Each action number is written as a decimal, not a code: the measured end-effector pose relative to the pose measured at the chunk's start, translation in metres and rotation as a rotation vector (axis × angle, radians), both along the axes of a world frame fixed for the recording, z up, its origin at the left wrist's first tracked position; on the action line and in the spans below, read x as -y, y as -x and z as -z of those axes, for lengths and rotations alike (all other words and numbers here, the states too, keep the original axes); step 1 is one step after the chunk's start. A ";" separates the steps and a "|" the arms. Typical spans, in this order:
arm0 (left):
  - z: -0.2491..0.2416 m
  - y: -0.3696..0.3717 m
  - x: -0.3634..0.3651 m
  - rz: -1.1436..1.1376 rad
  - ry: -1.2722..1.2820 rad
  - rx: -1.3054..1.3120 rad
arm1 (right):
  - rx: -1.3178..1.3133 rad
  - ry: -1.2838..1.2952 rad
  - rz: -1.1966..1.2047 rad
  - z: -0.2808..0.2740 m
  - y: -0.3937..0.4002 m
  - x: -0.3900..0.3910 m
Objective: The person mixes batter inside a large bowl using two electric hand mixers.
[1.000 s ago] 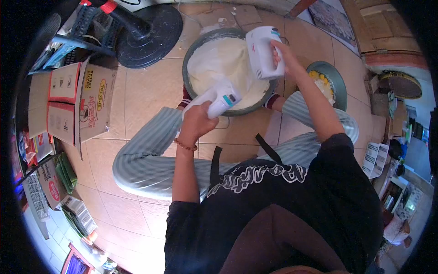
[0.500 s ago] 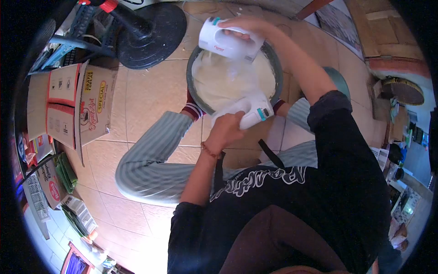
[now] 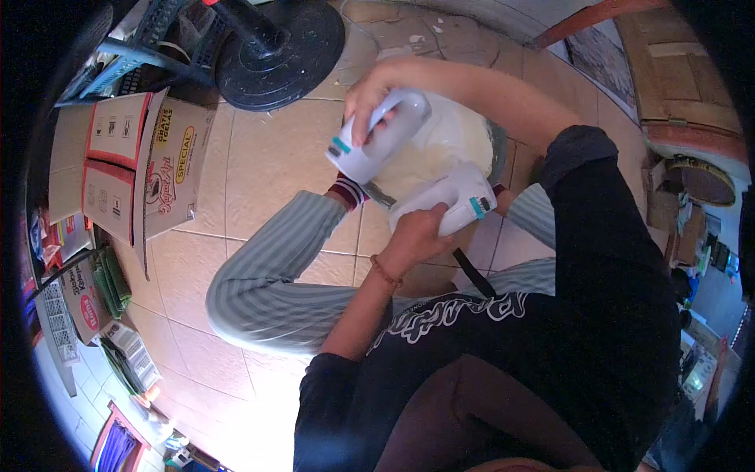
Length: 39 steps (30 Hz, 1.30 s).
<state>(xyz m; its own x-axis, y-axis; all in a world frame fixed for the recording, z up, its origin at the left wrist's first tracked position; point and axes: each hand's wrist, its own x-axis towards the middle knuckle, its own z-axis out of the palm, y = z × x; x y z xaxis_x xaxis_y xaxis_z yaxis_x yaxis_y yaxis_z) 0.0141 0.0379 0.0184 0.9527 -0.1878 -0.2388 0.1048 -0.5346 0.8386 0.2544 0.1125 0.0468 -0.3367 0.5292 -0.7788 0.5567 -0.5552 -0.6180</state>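
A grey bowl (image 3: 497,149) of white batter (image 3: 444,145) sits on the tiled floor between my feet. My left hand (image 3: 417,236) grips a white hand mixer (image 3: 456,197) at the bowl's near edge. My right hand (image 3: 377,90) reaches across and holds a second white hand mixer (image 3: 377,138) over the bowl's left side. The beaters of both are hidden by the mixer bodies and my hands.
A black fan base (image 3: 279,47) stands beyond the bowl at the upper left. An open cardboard box (image 3: 141,161) lies on the left with stacked packets (image 3: 110,283) below it. My striped trouser legs (image 3: 267,259) frame the bowl. Wooden furniture (image 3: 676,71) is at the right.
My right hand has swept its mixer from the bowl's right side across the far rim to the left side. My left hand shifted its mixer to the right along the near edge.
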 end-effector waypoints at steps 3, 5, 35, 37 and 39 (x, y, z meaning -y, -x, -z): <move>-0.002 0.000 0.001 -0.003 0.009 -0.016 | -0.071 0.080 -0.282 0.010 0.020 -0.010; 0.000 0.000 0.002 -0.015 0.030 -0.017 | -0.090 0.126 -0.383 0.012 0.037 -0.007; -0.003 0.005 -0.065 -0.598 -0.235 0.323 | -0.079 -0.354 1.693 0.004 -0.048 0.202; 0.001 0.005 -0.074 -0.636 -0.278 0.308 | 0.003 -0.337 1.714 0.003 -0.042 0.219; 0.005 0.004 -0.081 -0.665 -0.239 0.335 | 0.129 -0.342 1.746 0.003 -0.031 0.235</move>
